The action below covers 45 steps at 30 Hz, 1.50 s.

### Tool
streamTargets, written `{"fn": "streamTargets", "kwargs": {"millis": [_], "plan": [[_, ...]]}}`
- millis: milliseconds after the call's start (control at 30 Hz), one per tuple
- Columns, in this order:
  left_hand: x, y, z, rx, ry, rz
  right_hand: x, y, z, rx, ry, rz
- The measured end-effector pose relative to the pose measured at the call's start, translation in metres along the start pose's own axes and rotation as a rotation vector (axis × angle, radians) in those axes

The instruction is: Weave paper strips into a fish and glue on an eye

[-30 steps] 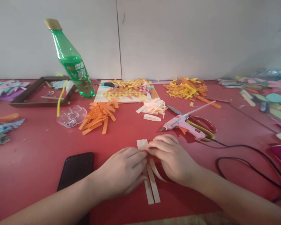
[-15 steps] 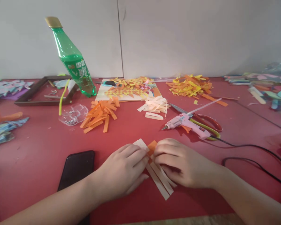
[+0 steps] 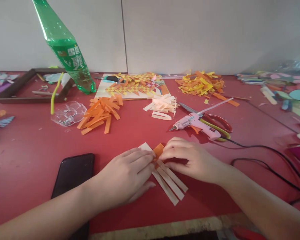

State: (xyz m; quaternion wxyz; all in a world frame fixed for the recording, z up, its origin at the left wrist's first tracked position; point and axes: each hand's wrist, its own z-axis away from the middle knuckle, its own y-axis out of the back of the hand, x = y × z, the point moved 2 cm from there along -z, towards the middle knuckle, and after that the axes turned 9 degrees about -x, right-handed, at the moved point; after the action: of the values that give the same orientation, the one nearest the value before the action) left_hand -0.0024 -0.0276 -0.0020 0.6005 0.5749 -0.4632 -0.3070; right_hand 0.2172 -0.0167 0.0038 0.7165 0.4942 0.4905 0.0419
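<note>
Several cream paper strips (image 3: pixel 170 181) fan out on the table toward me, crossed near their upper part by an orange paper strip (image 3: pixel 158 150). My left hand (image 3: pixel 128 175) is closed over the crossing from the left, fingertips pressing on the strips and hiding part of them. From the right, my right hand (image 3: pixel 190 158) pinches at the orange strip's edge with curled fingers, its thumb lower down by the cream strips. Exactly how the strips pass over and under each other under my fingers is hidden.
A black phone (image 3: pixel 73 175) lies under my left forearm. Beyond are an orange strip pile (image 3: pixel 100 115), a cream pile (image 3: pixel 162 103), a pink glue gun (image 3: pixel 198 125) with cord, scissors (image 3: pixel 217 123), a green bottle (image 3: pixel 70 60), a dark frame (image 3: pixel 27 99) and a clear tray (image 3: pixel 70 113).
The cream strips have swung so their near ends point to the lower right, and the orange strip now shows between my hands. My right hand shifted right, then partly back. The camera view tilted downward.
</note>
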Motion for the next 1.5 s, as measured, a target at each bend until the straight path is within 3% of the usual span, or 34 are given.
{"fn": "streamTargets", "kwargs": {"millis": [133, 333, 500, 667, 833, 1033, 1233, 1500], "plan": [[0.0, 0.0, -0.001, 0.001, -0.001, -0.018, 0.001, -0.004, -0.001, -0.004, 0.058, 0.024], [0.001, 0.002, -0.001, 0.045, -0.005, -0.022, -0.004, 0.002, 0.002, -0.045, 0.017, 0.043], [0.002, 0.002, -0.001, 0.029, 0.036, -0.035, -0.007, 0.005, 0.008, 0.01, -0.208, 0.112], [0.004, 0.006, -0.003, 0.023, 0.015, -0.028, -0.01, 0.001, 0.006, 0.044, -0.279, -0.093], [0.008, 0.01, -0.002, 0.109, -0.047, -0.053, -0.01, -0.003, 0.004, 0.07, -0.311, -0.232], [0.008, 0.007, -0.003, 0.107, -0.06, -0.049, -0.009, -0.006, 0.003, 0.175, -0.283, -0.415], [0.007, 0.008, -0.002, 0.092, -0.057, -0.047, -0.008, -0.009, 0.002, 0.131, -0.309, -0.617], [0.007, 0.009, -0.004, 0.091, -0.087, -0.073, -0.007, -0.011, 0.007, 0.105, -0.164, -0.377]]}}
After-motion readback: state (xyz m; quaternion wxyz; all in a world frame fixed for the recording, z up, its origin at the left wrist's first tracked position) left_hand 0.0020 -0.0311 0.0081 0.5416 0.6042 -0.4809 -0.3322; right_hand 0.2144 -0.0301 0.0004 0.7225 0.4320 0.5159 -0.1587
